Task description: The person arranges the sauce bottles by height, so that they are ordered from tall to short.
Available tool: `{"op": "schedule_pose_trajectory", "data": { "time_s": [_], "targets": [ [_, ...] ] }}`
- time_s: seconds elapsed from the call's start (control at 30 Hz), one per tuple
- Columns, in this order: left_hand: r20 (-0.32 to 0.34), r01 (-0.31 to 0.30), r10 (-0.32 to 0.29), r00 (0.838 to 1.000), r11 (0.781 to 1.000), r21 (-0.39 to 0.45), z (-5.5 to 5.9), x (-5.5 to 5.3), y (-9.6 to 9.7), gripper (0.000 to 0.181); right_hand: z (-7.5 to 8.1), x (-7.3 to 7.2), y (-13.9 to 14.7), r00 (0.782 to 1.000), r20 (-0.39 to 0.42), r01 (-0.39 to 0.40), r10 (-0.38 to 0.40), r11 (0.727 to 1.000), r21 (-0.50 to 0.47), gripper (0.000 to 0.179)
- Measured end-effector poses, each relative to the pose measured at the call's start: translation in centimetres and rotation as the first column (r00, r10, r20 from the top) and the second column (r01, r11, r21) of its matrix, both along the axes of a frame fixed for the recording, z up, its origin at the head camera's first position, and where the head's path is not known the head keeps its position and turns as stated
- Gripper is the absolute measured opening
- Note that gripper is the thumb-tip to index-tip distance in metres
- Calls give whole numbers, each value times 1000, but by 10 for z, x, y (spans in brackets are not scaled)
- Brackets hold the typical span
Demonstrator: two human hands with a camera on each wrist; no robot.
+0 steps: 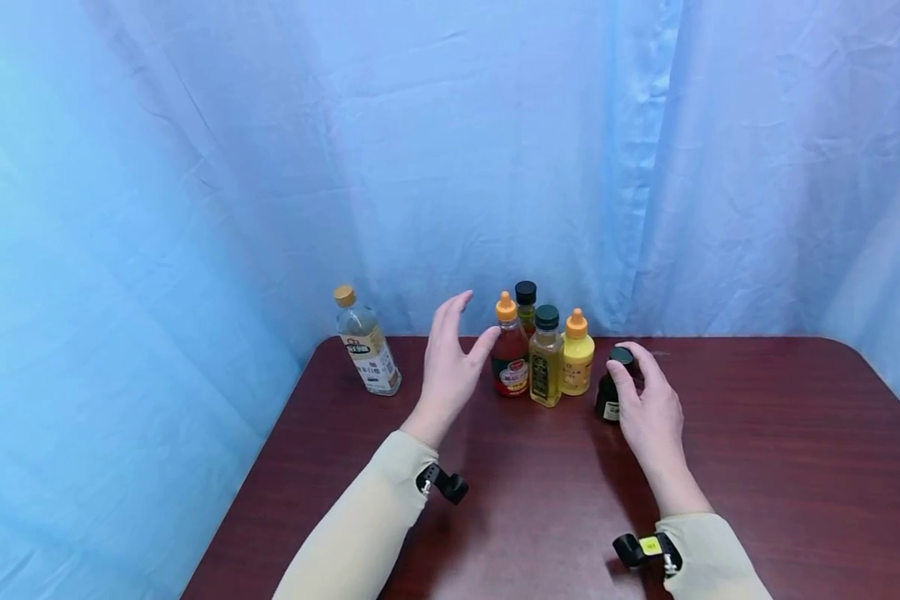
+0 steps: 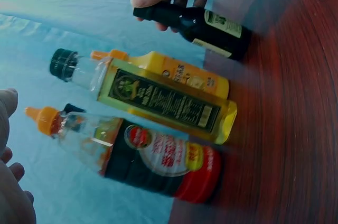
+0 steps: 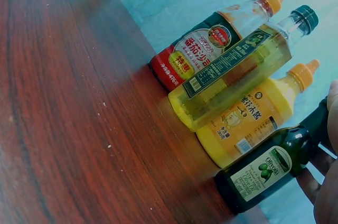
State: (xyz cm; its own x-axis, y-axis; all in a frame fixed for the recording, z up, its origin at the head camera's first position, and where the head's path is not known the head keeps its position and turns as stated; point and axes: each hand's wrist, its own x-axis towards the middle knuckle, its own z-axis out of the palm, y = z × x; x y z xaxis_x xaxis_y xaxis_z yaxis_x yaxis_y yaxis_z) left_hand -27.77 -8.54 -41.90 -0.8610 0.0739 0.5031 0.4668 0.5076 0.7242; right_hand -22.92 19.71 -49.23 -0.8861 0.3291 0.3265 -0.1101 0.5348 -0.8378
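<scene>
My right hand [image 1: 651,408] pinches the neck of a small dark olive oil bottle [image 3: 261,171] with a green label. In the left wrist view that bottle's base is at the tabletop; I cannot tell if it touches. My left hand [image 1: 450,367] is raised with fingers spread, holding nothing, just left of a ketchup bottle [image 1: 512,358] with an orange nozzle cap. Right of the ketchup stand a clear bottle of yellow oil [image 1: 546,367] with a green cap and a yellow squeeze bottle [image 1: 578,362]. Behind them a black-capped bottle [image 1: 526,300] is mostly hidden.
A clear bottle with a tan cap [image 1: 371,354] stands apart at the table's far left. The dark red wooden table [image 1: 525,500] ends at a blue curtain [image 1: 457,167] behind and to the left.
</scene>
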Motion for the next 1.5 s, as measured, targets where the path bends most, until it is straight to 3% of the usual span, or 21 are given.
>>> {"op": "schedule_pose_trajectory", "data": {
  "time_s": [0.33,0.67,1.07,1.5],
  "targets": [
    [114,27,-30,993,999,27,-10,-13,26,69,-1,-1,1,1000,-3,2,-2,1000,5,50],
    [193,25,-41,980,996,89,-15,-19,35,65,-2,0,-1,1000,-12,-9,9,1000,12,50],
    [155,4,-19,988,995,100,-12,-26,41,51,0,1,0,1000,-14,-1,1,1000,13,48],
    [79,-12,4,997,996,90,-17,-22,38,43,1,1,-1,1000,-8,-3,3,1000,8,50]
  ]
}}
